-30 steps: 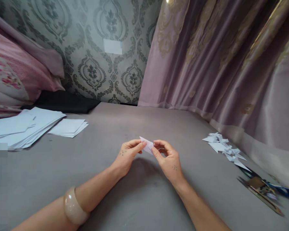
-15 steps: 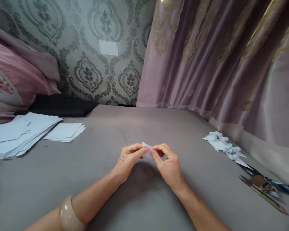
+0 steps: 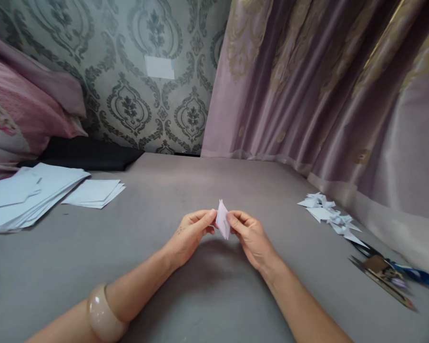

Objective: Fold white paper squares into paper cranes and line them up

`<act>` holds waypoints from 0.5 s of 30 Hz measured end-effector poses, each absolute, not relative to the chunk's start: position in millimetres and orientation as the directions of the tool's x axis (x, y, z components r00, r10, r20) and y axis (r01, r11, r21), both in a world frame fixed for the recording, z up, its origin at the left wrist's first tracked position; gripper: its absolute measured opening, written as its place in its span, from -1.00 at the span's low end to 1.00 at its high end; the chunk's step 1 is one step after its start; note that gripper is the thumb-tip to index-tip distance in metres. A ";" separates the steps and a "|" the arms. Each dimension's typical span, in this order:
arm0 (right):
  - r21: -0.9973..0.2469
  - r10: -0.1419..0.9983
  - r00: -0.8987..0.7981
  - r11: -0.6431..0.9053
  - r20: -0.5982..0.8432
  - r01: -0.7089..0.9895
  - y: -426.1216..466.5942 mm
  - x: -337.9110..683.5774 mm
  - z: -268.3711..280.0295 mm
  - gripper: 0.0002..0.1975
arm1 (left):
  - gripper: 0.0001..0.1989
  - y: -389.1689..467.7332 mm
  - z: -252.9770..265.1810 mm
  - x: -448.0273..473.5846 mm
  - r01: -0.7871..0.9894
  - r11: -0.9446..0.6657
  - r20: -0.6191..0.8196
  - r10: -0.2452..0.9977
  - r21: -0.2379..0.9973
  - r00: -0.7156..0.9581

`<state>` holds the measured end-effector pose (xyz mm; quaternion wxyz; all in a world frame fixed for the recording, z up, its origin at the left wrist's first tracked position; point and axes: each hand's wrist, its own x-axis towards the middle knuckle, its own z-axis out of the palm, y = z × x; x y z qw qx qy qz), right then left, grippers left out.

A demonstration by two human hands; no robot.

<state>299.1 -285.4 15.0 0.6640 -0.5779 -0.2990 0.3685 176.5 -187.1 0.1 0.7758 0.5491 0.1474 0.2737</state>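
A small folded piece of white paper (image 3: pixel 222 220), narrow and diamond-shaped with pointed ends, is held upright above the grey surface (image 3: pixel 186 295). My left hand (image 3: pixel 193 233) pinches its left edge between thumb and fingers. On the other side my right hand (image 3: pixel 248 233) grips the right edge, thumb in front. The fingers behind the paper are partly hidden. A pale bangle (image 3: pixel 103 312) circles my left forearm.
Stacked white paper sheets (image 3: pixel 46 195) lie at left, beside a smaller pile of cut sheets (image 3: pixel 95 193). At right are several folded paper shapes (image 3: pixel 329 212), then scissors (image 3: pixel 414 274) and a pencil (image 3: pixel 389 289). A curtain (image 3: pixel 289 95) hangs along the right side.
The folded paper has turned to stand more upright, showing its full diamond shape. My hands have moved slightly apart, one to each side of it; my right hand has rotated.
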 end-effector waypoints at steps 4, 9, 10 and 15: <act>-0.938 0.898 0.427 0.055 -0.103 -0.343 -286.2 300.2 17.0 -0.71 | -0.71 -186.6 -1.5 176.5 -0.252 0.303 0.046 0.552 0.919 0.833; -0.916 0.907 0.399 0.038 -0.136 -0.398 -285.7 298.5 16.9 -0.72 | -0.74 -185.8 -3.2 177.1 -0.256 0.318 0.032 0.569 0.913 0.822; -0.912 0.909 0.393 0.039 -0.137 -0.409 -285.4 298.7 16.4 -0.72 | -0.75 -185.8 -3.0 177.2 -0.257 0.323 0.030 0.569 0.911 0.822; -0.891 0.926 0.354 0.050 -0.127 -0.452 -284.4 301.1 12.3 -0.71 | -0.77 -186.9 -0.4 176.7 -0.267 0.333 0.032 0.571 0.904 0.820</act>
